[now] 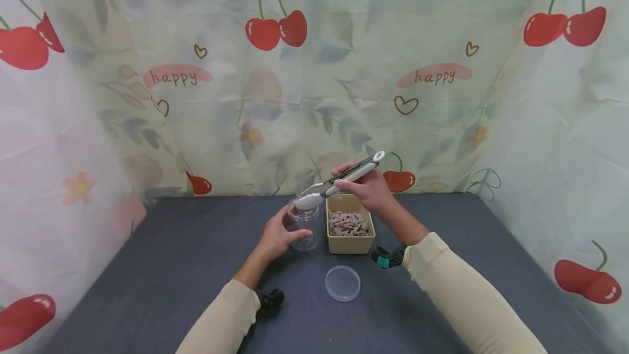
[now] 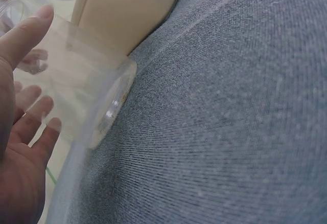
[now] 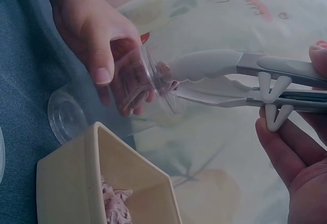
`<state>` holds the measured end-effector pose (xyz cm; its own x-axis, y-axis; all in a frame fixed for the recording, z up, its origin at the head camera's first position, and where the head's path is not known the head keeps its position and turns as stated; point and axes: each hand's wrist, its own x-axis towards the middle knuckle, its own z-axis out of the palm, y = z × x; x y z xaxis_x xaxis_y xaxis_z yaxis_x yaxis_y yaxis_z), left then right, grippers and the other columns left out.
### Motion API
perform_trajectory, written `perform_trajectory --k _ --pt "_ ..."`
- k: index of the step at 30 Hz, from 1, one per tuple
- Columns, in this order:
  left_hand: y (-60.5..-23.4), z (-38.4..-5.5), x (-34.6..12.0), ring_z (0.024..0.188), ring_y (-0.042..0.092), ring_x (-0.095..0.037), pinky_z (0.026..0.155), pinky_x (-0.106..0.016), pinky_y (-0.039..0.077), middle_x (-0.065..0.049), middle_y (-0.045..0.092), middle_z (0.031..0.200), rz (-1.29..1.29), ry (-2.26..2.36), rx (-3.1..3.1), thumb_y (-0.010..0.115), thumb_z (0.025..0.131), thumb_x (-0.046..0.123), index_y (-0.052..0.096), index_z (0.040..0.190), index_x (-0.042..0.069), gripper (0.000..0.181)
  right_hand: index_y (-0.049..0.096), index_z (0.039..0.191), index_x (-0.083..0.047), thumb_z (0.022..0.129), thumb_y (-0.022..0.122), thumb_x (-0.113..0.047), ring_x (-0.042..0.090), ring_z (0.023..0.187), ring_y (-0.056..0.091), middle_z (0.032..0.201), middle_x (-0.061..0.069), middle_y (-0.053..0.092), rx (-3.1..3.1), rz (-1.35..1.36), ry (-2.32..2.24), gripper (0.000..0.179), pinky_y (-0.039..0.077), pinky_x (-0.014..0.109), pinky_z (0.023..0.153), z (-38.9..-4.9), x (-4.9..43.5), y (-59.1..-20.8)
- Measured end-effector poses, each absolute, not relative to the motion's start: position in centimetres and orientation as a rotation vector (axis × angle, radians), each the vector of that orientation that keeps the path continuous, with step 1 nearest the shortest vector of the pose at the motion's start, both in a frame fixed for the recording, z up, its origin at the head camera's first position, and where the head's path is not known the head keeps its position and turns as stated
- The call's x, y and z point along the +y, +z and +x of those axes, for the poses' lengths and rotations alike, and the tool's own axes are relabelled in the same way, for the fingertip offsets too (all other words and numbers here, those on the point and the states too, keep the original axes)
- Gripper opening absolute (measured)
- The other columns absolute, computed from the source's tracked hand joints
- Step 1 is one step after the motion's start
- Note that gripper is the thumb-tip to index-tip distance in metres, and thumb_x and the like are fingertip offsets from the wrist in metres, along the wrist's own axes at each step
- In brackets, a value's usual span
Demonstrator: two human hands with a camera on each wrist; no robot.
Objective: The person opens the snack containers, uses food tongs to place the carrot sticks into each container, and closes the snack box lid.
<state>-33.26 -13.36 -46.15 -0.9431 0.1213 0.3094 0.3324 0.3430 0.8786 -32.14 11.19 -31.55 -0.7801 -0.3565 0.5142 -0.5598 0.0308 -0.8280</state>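
A clear plastic jar (image 1: 303, 228) stands upright on the dark grey table (image 1: 147, 266), and everything else sits around it. The left hand (image 1: 278, 235) wraps the jar from its left side, thumb and fingers curled round the wall and holding it steady. Touching or just beside the jar on its right stands a beige square tub (image 1: 350, 242) holding brownish dried pieces (image 1: 348, 224). The right hand (image 1: 369, 187) is above the tub and grips a pair of white-tipped tongs (image 1: 339, 179), squeezed nearly closed, the tips resting at the jar's mouth; the right wrist view shows a brownish piece (image 3: 164, 73) pinched between the tips just inside the rim. In front of the jar and slightly right, the round clear lid (image 1: 343, 283) lies flat on the table, apart from both containers.
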Motion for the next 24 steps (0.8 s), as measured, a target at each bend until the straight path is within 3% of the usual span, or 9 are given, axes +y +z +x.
perform_trajectory --k 16,24 --pt "-46.2 -33.4 -13.3 0.116 0.058 -0.03 0.097 -0.046 0.045 -0.015 0.062 0.124 -0.41 -1.624 -2.414 0.088 0.071 0.019 0.049 0.138 0.002 0.079 0.06 0.11 0.016 0.085 0.071 0.006 0.012 0.083 0.068 0.108 0.027 0.066 -2.161 0.936 1.847 0.029 0.055 0.026 0.073 -32.0 11.1 -31.7" --pt "-46.3 -33.4 -13.3 0.118 0.057 -0.03 0.098 -0.046 0.044 -0.014 0.061 0.126 -0.408 -1.655 -2.417 0.088 0.072 0.018 0.047 0.139 0.002 0.079 0.063 0.11 0.008 0.085 0.073 0.002 0.016 0.087 0.069 0.107 0.016 0.07 -2.111 0.942 1.865 0.027 0.056 0.029 0.075 -34.0 11.5 -33.7"
